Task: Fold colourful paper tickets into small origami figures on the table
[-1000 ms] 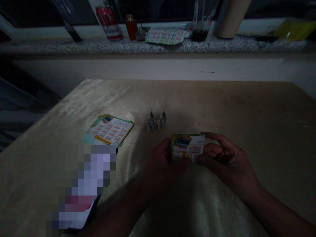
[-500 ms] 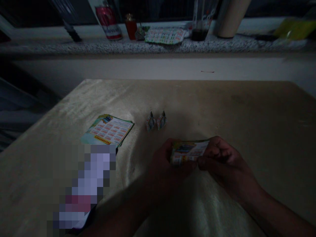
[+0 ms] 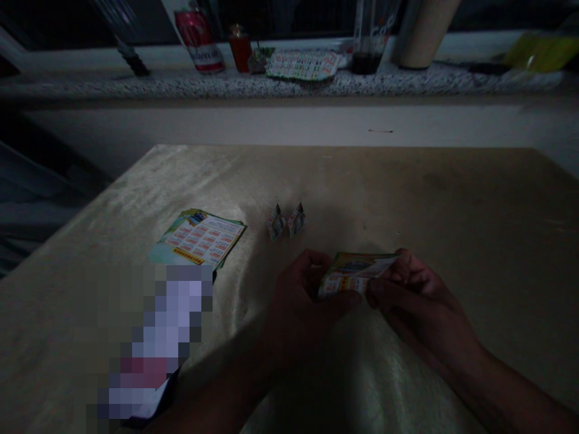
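A folded printed paper card (image 3: 355, 271), which looks like a lottery scratch ticket, is held just above the table between both hands. My left hand (image 3: 298, 295) is closed on its left edge, the thumb along the near side. Pinching the right end is my right hand (image 3: 416, 289), thumb in front and fingers curled behind. Beyond the hands stand two small folded paper pieces (image 3: 286, 222), side by side and pointed at the top. To the left lies a stack of similar printed cards (image 3: 203, 236), fanned slightly, with rows of red and white print.
A pixelated, phone-like object (image 3: 158, 343) lies on the cloth-covered table (image 3: 407, 193) at the left front. Along the granite sill (image 3: 253, 87) stand a red can (image 3: 199, 39), a small red bottle (image 3: 240, 48), a folded printed piece (image 3: 302, 64) and a glass of dark liquid (image 3: 365, 60).
The card has shifted slightly right and its folded upper part tilts differently, with more of the lower print showing. My left fingers have opened out somewhat behind it. The other things stay put.
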A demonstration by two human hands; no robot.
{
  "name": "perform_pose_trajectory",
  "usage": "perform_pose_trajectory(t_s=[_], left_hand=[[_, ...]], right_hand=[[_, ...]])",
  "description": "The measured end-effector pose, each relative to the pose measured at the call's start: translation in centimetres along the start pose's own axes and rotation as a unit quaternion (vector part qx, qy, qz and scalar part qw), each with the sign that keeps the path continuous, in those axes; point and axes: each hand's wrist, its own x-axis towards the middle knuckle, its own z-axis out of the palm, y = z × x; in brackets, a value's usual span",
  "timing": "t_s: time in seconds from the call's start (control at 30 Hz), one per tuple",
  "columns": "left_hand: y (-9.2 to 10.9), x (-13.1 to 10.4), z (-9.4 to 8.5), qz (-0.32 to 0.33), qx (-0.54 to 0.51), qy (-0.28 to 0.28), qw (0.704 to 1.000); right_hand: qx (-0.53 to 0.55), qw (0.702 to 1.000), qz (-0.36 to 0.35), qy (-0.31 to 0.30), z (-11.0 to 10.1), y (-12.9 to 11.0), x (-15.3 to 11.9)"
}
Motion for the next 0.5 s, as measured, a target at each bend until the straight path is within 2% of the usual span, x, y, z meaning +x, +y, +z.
perform_pose_trajectory(t_s=[0.17, 0.3, 0.5], left_hand=[[-0.08, 0.21, -0.23, 0.0, 0.023, 0.005, 1.0], [-0.07, 0.27, -0.37, 0.011, 0.001, -0.001, 1.0], [0.54, 0.25, -0.45, -0.007, -0.004, 0.009, 1.0]], right_hand=[[0.016, 1.0, -0.01, 0.002, -0.1, -0.28, 0.21], [0.02, 0.999, -0.025, 0.004, -0.37, -0.39, 0.36], [0.036, 0.999, -0.037, 0.01, -0.53, -0.57, 0.42]])
